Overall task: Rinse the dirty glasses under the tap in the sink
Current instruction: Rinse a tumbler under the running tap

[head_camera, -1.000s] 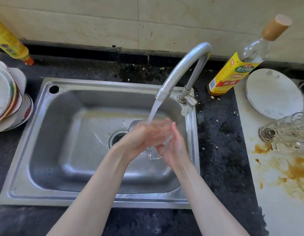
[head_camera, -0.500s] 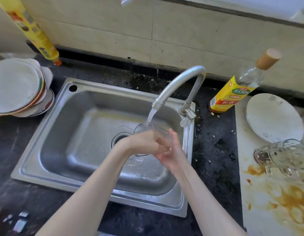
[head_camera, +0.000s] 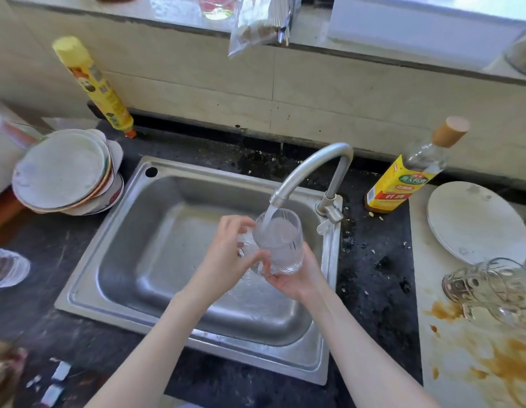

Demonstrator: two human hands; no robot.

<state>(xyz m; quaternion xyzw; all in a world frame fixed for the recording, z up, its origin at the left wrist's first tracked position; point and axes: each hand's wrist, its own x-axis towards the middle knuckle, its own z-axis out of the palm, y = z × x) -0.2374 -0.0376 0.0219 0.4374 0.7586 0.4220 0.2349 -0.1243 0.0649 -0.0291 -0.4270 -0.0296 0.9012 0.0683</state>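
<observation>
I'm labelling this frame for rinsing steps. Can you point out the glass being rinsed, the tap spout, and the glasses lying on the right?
glass point(head_camera: 280, 248), head view, its ribbed side wall.
tap spout point(head_camera: 303, 172), head view, the curved pipe.
lying glasses point(head_camera: 491, 285), head view, the nearer glass's side.

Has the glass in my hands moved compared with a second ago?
Yes. The glass has turned mouth up and risen closer to the tap spout, so the water now falls straight into it.

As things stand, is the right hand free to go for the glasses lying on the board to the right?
Probably not yet: the right hand cups the glass under the running tap. The path to the lying glasses looks open once it lets go.
</observation>
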